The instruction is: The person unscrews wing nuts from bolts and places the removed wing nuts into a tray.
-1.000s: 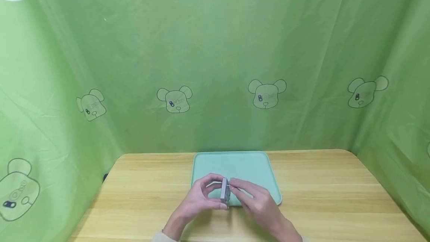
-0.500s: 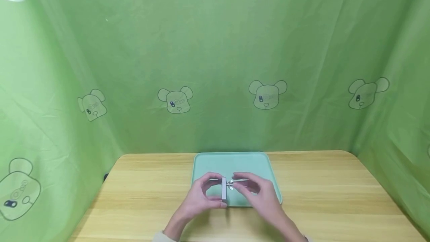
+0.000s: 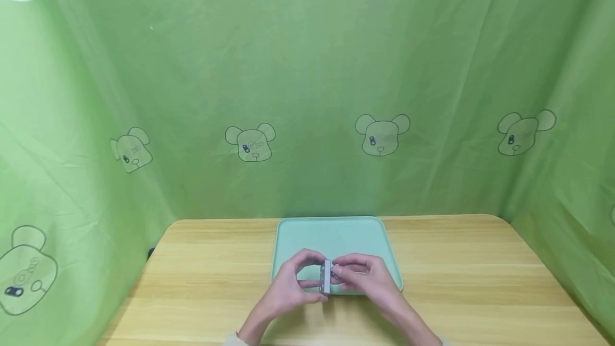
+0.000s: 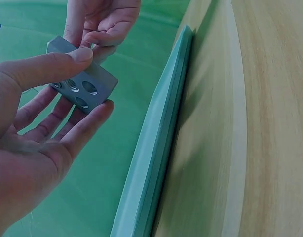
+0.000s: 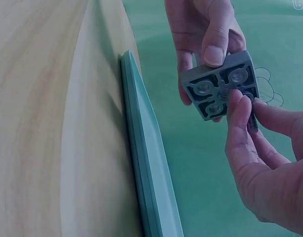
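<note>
My left hand point(image 3: 290, 284) holds a square grey metal block point(image 4: 99, 81) by its edges, thumb on one side and fingers on the other. Round holes pierce the face in the left wrist view; the other face, in the right wrist view, has recessed pockets and round bosses. My right hand point(image 3: 372, 279) pinches a small metal screw point(image 5: 253, 123) between thumb and fingers, right at the pocketed face. Most of the screw is hidden by the fingertips. In the head view, both hands and the block appear over the front part of the mint-green tray point(image 3: 331, 234).
The tray has a low raised rim and lies on a wood-grain table point(image 3: 216, 260). A green curtain point(image 3: 312, 79) printed with bear heads surrounds the table at the back and both sides.
My right fingers spread off the silver screw half a second ago and now pinch it again. The block has turned slightly and shifted a little to the right in my left hand.
</note>
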`<action>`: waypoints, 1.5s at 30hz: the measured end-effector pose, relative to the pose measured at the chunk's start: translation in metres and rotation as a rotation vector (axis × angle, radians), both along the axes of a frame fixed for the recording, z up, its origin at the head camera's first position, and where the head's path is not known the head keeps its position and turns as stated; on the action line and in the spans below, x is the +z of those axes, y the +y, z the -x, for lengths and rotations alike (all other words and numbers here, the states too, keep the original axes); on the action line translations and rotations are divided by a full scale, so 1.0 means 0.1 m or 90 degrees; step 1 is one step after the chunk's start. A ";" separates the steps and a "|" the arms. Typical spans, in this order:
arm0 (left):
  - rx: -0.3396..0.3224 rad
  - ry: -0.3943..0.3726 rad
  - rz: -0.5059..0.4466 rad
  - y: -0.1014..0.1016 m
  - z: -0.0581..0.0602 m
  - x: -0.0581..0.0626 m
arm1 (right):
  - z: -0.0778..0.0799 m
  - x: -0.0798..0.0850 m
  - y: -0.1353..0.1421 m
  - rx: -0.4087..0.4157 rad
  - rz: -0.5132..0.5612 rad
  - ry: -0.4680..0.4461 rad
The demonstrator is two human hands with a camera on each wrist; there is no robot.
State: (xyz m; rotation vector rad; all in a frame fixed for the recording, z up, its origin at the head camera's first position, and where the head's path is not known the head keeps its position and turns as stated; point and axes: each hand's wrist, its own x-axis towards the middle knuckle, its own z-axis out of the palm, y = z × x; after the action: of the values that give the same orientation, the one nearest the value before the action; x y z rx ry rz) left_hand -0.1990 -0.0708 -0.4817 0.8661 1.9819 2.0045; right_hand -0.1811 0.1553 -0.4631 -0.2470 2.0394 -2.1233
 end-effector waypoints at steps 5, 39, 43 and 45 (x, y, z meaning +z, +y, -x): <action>-0.003 0.012 0.010 0.00 -0.01 -0.01 | -0.01 0.00 0.00 0.000 -0.012 0.012; -0.048 -0.118 -0.071 -0.09 0.03 0.07 | 0.03 0.00 -0.15 -0.180 -0.359 1.028; -0.053 -0.121 -0.077 -0.09 0.03 0.08 | 0.04 0.01 -0.16 -0.183 -0.357 1.062; -0.054 -0.121 -0.077 -0.09 0.03 0.08 | 0.04 0.01 -0.16 -0.183 -0.353 1.064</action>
State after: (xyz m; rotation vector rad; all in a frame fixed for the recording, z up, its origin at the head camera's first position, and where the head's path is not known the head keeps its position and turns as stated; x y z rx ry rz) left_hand -0.2020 -0.0800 -0.4739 0.7388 1.7088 2.0911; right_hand -0.1849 0.1392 -0.4617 -2.2839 3.3536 -1.1493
